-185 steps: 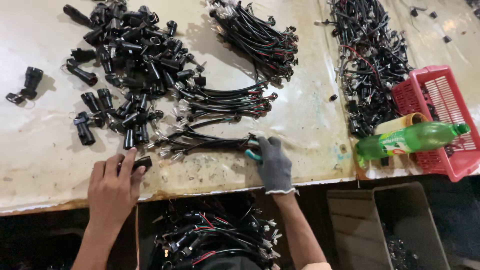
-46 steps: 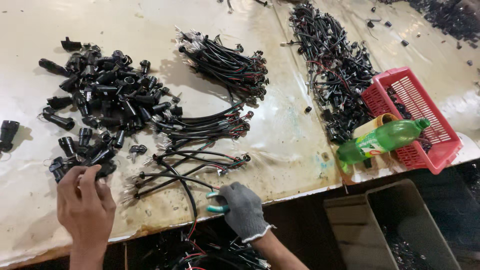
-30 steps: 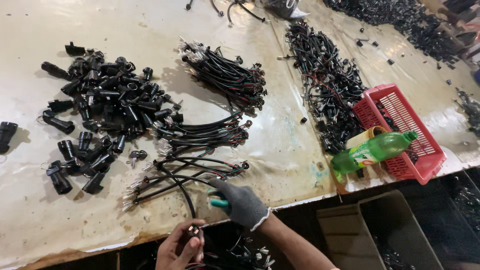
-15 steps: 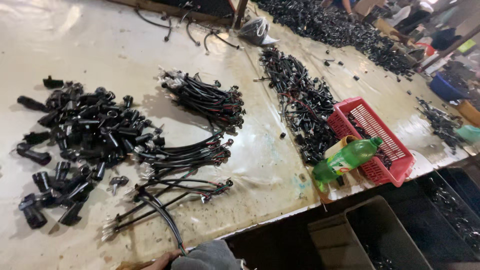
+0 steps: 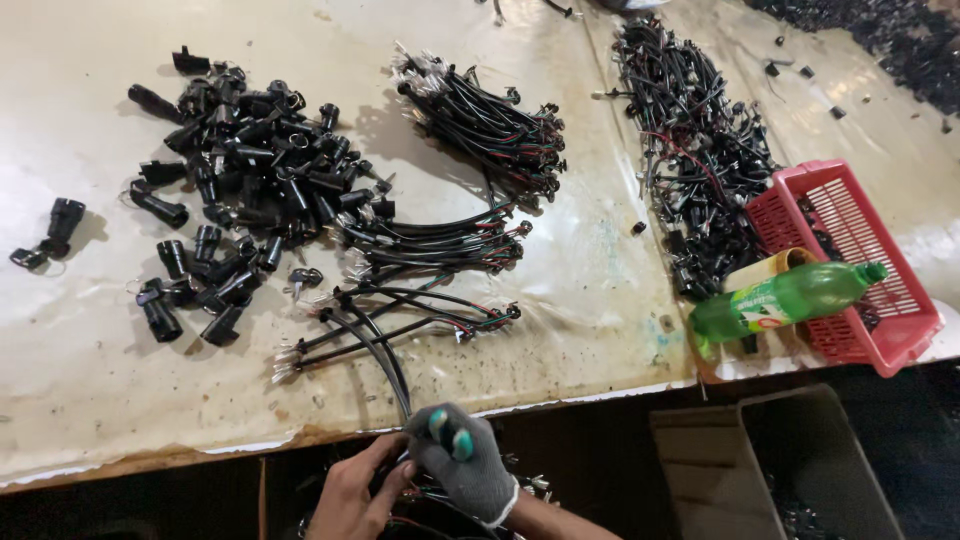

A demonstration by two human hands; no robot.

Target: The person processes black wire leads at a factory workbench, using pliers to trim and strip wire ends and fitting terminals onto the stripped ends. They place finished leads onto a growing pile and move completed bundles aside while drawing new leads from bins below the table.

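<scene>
My right hand (image 5: 462, 472) wears a grey knit glove and is closed around a teal-handled hand tool (image 5: 447, 432), just below the table's front edge. My bare left hand (image 5: 352, 497) is pressed against it, fingers pinched on a black cable (image 5: 385, 358). That cable runs off the table over the edge and down to my hands. It comes from a loose fan of black wire leads with small connectors (image 5: 400, 318). Below my hands lies a dim tangle of more wires (image 5: 440, 500).
A heap of black plastic connectors (image 5: 240, 190) covers the table's left. Bundled wire harnesses (image 5: 485, 125) lie mid-table and a bigger wire pile (image 5: 700, 150) to the right. A red basket (image 5: 905, 300), a green bottle (image 5: 785, 300) and a grey bin (image 5: 770, 470) are at right.
Both hands came off the tabletop and met below the front edge, drawing one black cable over it. The view swung right, then back over the wire leads.
</scene>
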